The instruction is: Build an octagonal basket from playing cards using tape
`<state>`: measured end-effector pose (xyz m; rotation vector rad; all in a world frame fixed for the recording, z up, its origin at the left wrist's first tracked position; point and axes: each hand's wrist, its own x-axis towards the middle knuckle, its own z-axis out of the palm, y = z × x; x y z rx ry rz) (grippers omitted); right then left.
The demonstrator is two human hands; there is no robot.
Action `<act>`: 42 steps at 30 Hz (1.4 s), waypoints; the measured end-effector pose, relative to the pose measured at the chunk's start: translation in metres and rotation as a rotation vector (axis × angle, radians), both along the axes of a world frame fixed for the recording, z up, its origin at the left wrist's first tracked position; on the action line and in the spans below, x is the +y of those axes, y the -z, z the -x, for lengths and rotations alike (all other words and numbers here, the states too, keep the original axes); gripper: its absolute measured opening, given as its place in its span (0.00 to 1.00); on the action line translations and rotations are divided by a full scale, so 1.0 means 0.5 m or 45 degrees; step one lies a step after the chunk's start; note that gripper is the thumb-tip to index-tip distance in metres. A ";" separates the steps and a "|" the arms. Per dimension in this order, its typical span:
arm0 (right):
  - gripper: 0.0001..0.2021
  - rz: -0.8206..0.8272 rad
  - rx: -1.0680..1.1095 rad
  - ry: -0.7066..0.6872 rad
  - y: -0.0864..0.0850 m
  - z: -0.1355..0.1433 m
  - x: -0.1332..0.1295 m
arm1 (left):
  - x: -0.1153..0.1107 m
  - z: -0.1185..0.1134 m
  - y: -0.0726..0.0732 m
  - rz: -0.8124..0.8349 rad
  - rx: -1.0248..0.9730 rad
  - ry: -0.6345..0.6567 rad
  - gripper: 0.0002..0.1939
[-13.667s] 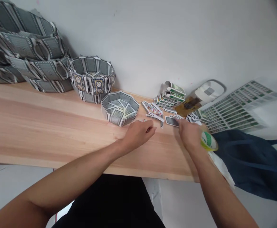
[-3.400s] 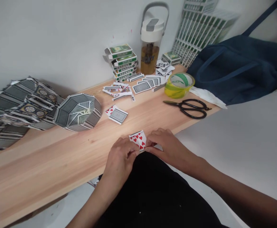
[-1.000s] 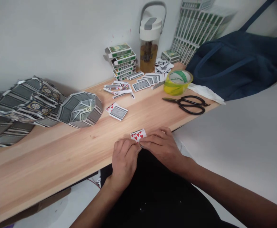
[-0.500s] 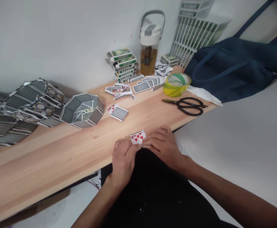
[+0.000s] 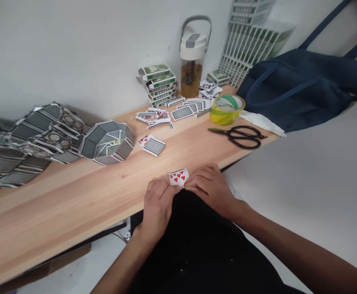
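Observation:
At the table's front edge, a playing card point(image 5: 178, 177) with red hearts lies face up between my two hands, its far edge bent up. My left hand point(image 5: 159, 200) pinches its near left corner with closed fingers. On the right side, my right hand point(image 5: 210, 185) grips the near right part of the same card, fingers bent and pressed together. The fingertips hide the card's near edge. Beyond my hands lie a face-down card point(image 5: 154, 145) and, partly under it, a heart card point(image 5: 144, 140).
An octagonal bowl of folded cards point(image 5: 107, 143) stands left, beside larger card baskets point(image 5: 49, 130). Black-handled scissors point(image 5: 242, 136), yellow tape point(image 5: 227, 110), a drink bottle point(image 5: 192, 61), card boxes point(image 5: 160, 83) and folded cards point(image 5: 154, 117) line the back. A blue bag point(image 5: 307, 90) sits right.
Both hands keep their grip on the card, with only slight finger movement. The card sits a touch further right in view. Nothing else on the table has moved.

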<state>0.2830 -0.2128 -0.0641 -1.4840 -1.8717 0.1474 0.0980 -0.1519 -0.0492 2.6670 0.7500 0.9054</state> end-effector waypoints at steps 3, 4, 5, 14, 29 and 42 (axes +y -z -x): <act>0.11 -0.006 -0.004 0.027 0.002 0.000 -0.005 | 0.000 -0.001 -0.004 0.007 0.025 -0.007 0.10; 0.11 -0.014 -0.005 0.033 0.002 0.000 -0.006 | 0.000 -0.001 -0.006 0.004 0.027 -0.005 0.10; 0.11 -0.024 -0.004 0.036 0.002 0.000 -0.007 | 0.000 -0.002 -0.007 0.001 0.026 -0.003 0.10; 0.09 -0.027 0.025 0.026 -0.014 0.007 -0.020 | 0.000 0.005 -0.004 0.023 0.020 0.035 0.10; 0.04 -0.196 0.283 0.077 -0.063 0.026 -0.043 | 0.044 0.028 -0.030 0.165 -0.168 0.036 0.09; 0.07 0.589 0.904 -0.160 -0.077 -0.020 -0.007 | 0.074 0.024 -0.043 0.342 -0.305 0.168 0.11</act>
